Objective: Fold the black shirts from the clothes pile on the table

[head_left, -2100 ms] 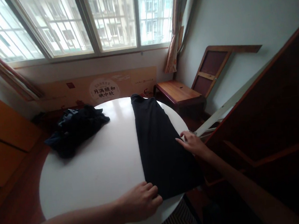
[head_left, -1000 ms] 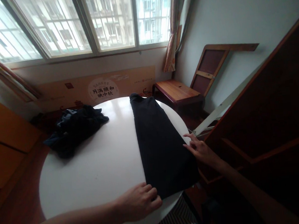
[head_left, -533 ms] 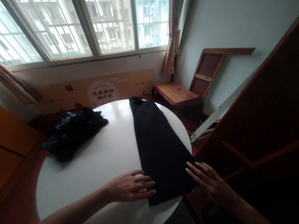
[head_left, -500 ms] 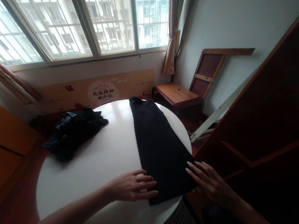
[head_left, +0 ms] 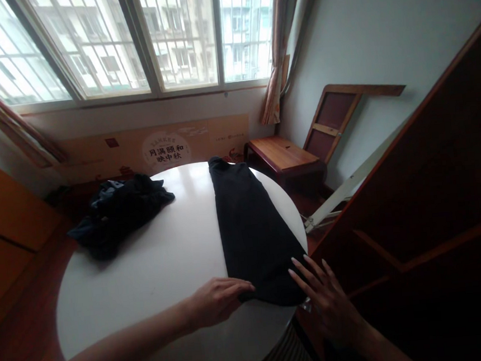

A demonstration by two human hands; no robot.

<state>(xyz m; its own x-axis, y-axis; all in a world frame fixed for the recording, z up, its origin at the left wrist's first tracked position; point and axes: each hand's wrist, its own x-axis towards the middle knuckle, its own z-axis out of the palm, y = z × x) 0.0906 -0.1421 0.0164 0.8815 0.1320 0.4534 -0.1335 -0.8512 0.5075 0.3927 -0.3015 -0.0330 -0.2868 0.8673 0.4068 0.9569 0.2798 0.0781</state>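
A long black garment [head_left: 250,219], folded into a strip, stretches from the far edge of the white table [head_left: 168,276] to the near right side; its exact kind does not show. My left hand [head_left: 219,300] grips its near left corner, fingers together and lifting the hem slightly. Along the near right edge rests my right hand [head_left: 324,294], fingers spread, the fingertips touching the black cloth. Its thumb is hidden from sight.
A crumpled heap of dark clothes [head_left: 119,213] lies at the table's far left. Beyond the table stand a wooden stool [head_left: 286,151] and a printed board [head_left: 166,147] under the window. A dark wooden panel [head_left: 437,214] leans close on the right.
The fingers of my left hand have closed on the near left corner, and the hem has moved up and away from me. My right hand has shifted slightly left, its fingers spreading.
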